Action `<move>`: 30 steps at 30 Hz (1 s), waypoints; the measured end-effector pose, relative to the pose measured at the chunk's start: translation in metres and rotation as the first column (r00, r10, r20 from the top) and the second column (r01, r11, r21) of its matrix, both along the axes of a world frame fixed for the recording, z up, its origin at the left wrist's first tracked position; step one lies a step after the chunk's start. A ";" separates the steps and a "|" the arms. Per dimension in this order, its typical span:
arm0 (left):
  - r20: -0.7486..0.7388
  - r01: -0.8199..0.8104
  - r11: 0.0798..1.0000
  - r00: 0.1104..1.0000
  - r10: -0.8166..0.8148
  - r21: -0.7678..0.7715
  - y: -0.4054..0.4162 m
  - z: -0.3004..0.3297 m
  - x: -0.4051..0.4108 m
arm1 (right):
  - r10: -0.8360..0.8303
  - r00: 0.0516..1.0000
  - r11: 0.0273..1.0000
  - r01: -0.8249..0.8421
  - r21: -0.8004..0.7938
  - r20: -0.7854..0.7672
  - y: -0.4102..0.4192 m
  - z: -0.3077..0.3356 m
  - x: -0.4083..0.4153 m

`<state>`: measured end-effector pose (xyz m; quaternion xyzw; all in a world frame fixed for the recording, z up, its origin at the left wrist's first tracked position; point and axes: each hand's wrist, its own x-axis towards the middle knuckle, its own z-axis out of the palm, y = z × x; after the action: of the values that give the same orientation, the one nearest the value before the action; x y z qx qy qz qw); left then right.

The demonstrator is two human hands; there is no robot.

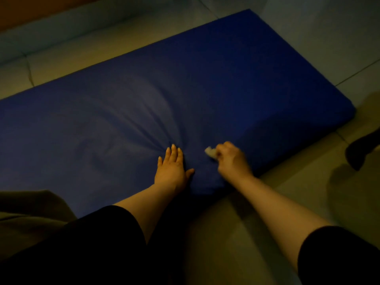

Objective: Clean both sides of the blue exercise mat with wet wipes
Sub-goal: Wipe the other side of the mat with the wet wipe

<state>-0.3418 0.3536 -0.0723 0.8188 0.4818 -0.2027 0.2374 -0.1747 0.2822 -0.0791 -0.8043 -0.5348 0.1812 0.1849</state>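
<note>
While left hand [171,167] presses mat [185,83], right hand [231,159] pinches wipe [210,152].

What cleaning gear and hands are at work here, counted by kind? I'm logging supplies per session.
Blue exercise mat: 1
Wet wipe, bunched in the right hand: 1
Hands, the left hand pressing flat on the mat: 2
Total: 4
</note>
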 end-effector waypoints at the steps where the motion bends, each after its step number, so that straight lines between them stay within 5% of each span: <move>1: 0.002 -0.001 1.000 1.000 0.001 0.004 -0.001 0.000 0.000 | -0.091 0.995 0.996 0.091 -0.002 0.030 0.000 0.001 0.012; 4: -0.008 -0.002 0.999 1.000 0.003 0.045 -0.006 0.003 0.001 | -0.149 0.987 0.989 0.148 0.012 0.059 -0.008 0.006 -0.001; 9: 0.017 0.027 0.994 0.999 -0.029 0.103 -0.024 0.011 0.006 | 0.167 0.981 0.985 -0.163 0.047 -0.102 -0.028 0.011 -0.044; 16: 0.046 0.069 0.993 0.996 -0.074 0.095 -0.036 0.023 -0.001 | -0.202 0.978 0.979 0.201 0.024 0.041 -0.034 0.009 0.018; 23: 0.040 0.061 0.989 0.997 -0.067 0.131 -0.040 0.017 -0.003 | 0.140 0.980 0.990 -0.135 0.049 -0.142 -0.046 0.022 -0.047; 30: 0.179 0.122 0.979 0.972 -0.151 0.164 -0.047 0.013 -0.002 | -0.220 0.975 0.975 0.218 0.052 0.029 -0.052 0.013 0.001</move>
<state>-0.3441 0.3065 -0.0596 0.8813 0.4135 -0.1020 0.2047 -0.1740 0.2302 -0.0665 -0.8566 -0.4502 0.1330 0.2140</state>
